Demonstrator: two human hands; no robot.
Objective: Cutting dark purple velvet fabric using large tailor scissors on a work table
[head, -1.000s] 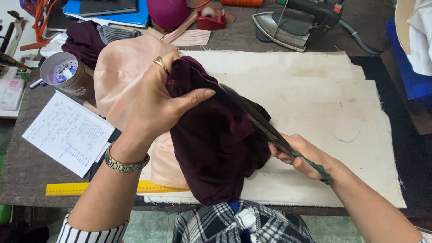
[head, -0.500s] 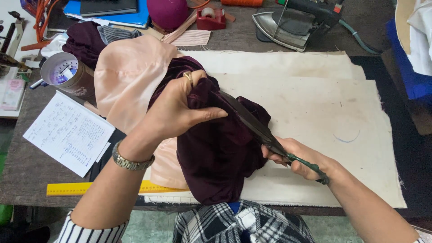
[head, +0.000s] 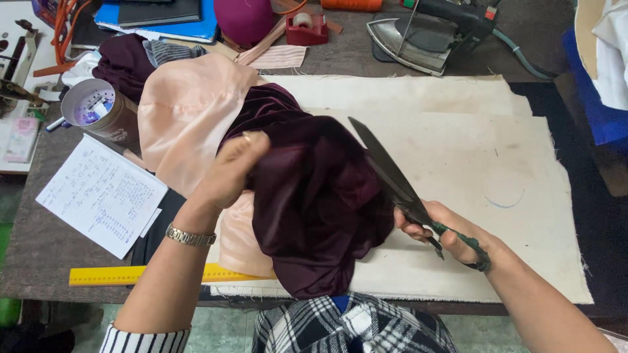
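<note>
1. Head view, far left: one tin [head: 101, 114] stands on the worktop [head: 39, 242], open end up, with small items inside. Just beside it lies one sheet of handwritten paper [head: 101, 194]. One yellow ruler [head: 131, 274] lies along the near edge, partly under cloth.
2. Left hand [head: 229, 170]: raised over the worktop, fingers [head: 252, 145] curled and pinching a bunched fold of the maroon cloth [head: 314, 209]. One ring and one wristwatch [head: 190, 236] show on this arm.
3. Maroon cloth: one piece, held up in the left hand and hanging in folds at centre, its lower edge reaching the near edge of the worktop. One peach cloth [head: 190, 124] lies under and behind it, touching it.
4. Scissors [head: 392, 180]: one pair, dark blades, point directed up and to the left, blades lying against the right side of the maroon cloth. Whether cloth sits between the blades cannot be told.
5. Right hand [head: 448, 232]: fingers wrapped through the green handles and closed on them.
6. Progress, as judged: cloth is gathered and the scissors are presented to it; no cut edge or loose offcut is visible, so cutting appears not yet evident.
7. Right side: one cream sheet [head: 471, 163] covers the worktop, bearing one blue curved mark. One iron [head: 425, 36] rests at the far edge.
</note>
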